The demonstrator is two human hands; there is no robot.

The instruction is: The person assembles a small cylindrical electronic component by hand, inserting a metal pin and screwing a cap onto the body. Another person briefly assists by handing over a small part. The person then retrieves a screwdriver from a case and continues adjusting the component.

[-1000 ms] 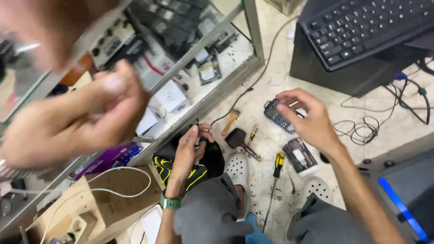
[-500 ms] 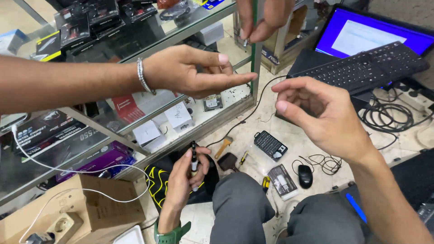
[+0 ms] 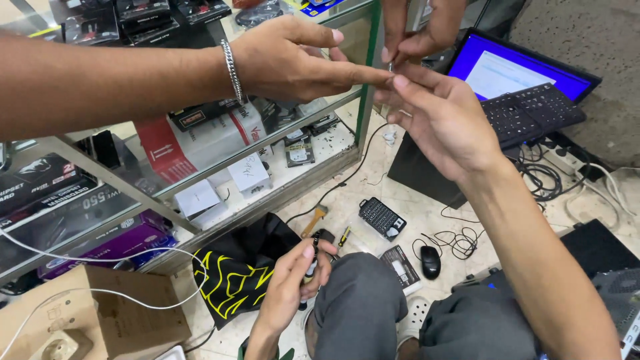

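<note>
My left hand [image 3: 293, 283] is low by my knee, closed around a small dark screwdriver [image 3: 311, 265] held upright. My right hand [image 3: 443, 120] is raised with palm and fingers spread, its fingertips meeting another person's hands. That person's braceleted hand [image 3: 293, 57] reaches in from the left with its index finger pointing at my fingertips. Their other hand [image 3: 417, 30] comes down from the top, pinching a tiny metallic part [image 3: 391, 66] just above my thumb. Whether my fingers touch the part I cannot tell.
A glass display case [image 3: 363, 87] with boxed goods stands left. A laptop with a blue screen [image 3: 520, 70] and a keyboard [image 3: 530, 113] sit at right. On the tiled floor lie a bit-set case [image 3: 381, 218], a mouse [image 3: 431, 261], cables [image 3: 460, 241], a black-and-yellow bag [image 3: 233, 273] and a cardboard box [image 3: 100, 313].
My right hand has risen from above the floor items to meet the other person's hands by the case's corner. Their second hand has come down with the small part. My left hand stays put.
</note>
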